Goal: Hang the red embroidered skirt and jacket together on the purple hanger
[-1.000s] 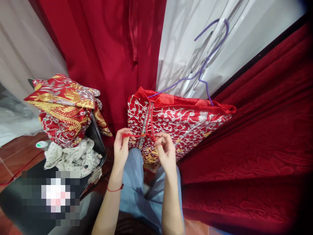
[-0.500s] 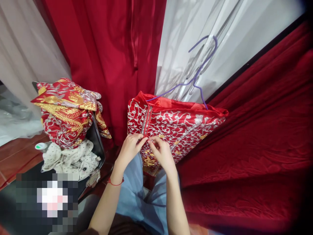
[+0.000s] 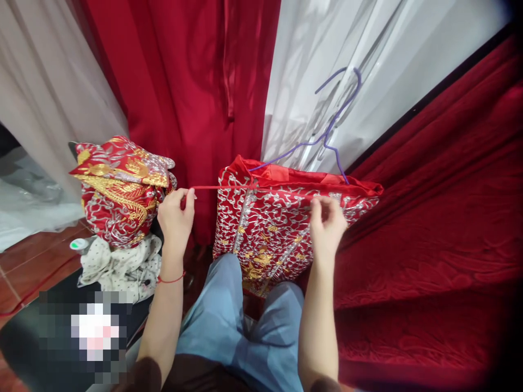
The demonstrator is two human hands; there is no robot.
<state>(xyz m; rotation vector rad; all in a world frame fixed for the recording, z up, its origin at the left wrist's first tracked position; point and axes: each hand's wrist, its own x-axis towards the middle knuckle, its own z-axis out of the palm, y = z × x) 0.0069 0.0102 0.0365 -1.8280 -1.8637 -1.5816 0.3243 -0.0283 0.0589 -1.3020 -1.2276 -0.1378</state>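
A red garment (image 3: 269,234) with silver and gold embroidery, perhaps a skirt, hangs from a purple hanger (image 3: 327,133) in front of my knees. From its upper edge a thin red cord (image 3: 220,187) stretches level to the left. My left hand (image 3: 176,212) pinches the outer end of this cord, well clear of the garment. In front of the embroidered cloth, my right hand (image 3: 329,218) is closed in a pinch. A red strand runs toward its fingertips along the garment's top, hard to tell from the cloth behind.
At left, a black chair (image 3: 36,321) carries a bundle of red and gold embroidered cloth (image 3: 122,190) and a white dotted cloth (image 3: 120,267). A white-capped container (image 3: 79,244) is beside them. Red curtains (image 3: 188,81) and white drapes (image 3: 302,71) hang behind; dark red fabric (image 3: 429,245) lines the right.
My hands were together at the garment's front and have moved apart, left hand leftward, right hand rightward and up. The red cord is now drawn out taut to the left.
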